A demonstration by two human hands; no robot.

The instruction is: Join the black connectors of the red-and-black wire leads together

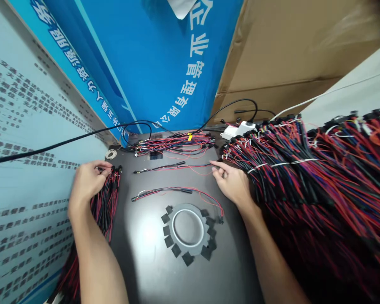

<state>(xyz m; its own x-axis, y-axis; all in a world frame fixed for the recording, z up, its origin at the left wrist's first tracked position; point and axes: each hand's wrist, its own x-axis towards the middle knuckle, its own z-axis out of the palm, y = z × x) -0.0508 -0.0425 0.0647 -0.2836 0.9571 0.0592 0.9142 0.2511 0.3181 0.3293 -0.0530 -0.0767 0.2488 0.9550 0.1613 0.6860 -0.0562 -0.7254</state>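
My left hand is at the left edge of the dark table, fingers pinched at the connector end of a hanging bundle of red and black wire harnesses. How many strands it grips is hidden. Across the table, my right hand has its thumb and forefinger closed on the right end of a thin wire harness lying crosswise. Nearer to me, a second wire harness lies apart from both hands, its red wire curving right to a small black connector.
A grey ring with black tabs sits on the table. Behind lies a pile of harnesses with a yellow tag. Large tied bundles crowd the right. A white plug block, black cable and coil are at the back.
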